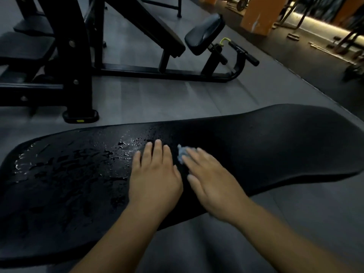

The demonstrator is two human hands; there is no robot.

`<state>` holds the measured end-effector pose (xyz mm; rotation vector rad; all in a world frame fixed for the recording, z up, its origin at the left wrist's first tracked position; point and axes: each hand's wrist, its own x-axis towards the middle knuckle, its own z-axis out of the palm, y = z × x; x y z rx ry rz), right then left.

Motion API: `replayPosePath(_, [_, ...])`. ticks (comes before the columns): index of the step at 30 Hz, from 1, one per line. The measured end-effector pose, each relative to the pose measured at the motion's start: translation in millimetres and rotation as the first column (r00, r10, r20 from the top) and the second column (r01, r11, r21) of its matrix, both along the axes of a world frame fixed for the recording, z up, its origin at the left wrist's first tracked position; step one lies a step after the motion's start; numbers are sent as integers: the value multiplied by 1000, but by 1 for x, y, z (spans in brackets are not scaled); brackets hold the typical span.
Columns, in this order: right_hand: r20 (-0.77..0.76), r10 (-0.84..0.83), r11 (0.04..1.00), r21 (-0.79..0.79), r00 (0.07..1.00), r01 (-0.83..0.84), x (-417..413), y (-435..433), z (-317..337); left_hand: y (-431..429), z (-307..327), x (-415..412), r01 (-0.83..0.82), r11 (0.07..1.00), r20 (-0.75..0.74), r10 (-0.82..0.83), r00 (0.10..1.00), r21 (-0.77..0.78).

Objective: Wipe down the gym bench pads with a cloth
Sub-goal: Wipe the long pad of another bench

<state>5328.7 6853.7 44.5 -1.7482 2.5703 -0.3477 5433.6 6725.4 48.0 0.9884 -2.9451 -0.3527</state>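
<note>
A long black bench pad (pixel 275 146) stretches across the view from lower left to right. Its left half is wet, with droplets and shiny patches. My left hand (pixel 155 174) lies flat on the pad near its middle, fingers together, holding nothing. Just to its right, my right hand (pixel 212 180) presses a small light blue cloth (pixel 182 155) onto the pad; only a crumpled bit of cloth shows past the fingertips. The right hand looks blurred.
A black machine frame (pixel 78 71) and another bench with a small seat pad (pixel 204 32) stand on the grey floor behind. Orange pillars (pixel 260 14) and scattered weights lie at the far right.
</note>
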Motion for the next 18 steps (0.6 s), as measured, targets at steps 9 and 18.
replayPosePath(9, [-1,-35,999,0,999,35,-116,-47,-1,35,5,-83,-59,997,-58,62,996,52])
replayPosePath(18, [2,85,996,-37,996,-85,-149,-38,3,56,-6,-93,-208,978,-90,204,975,-30])
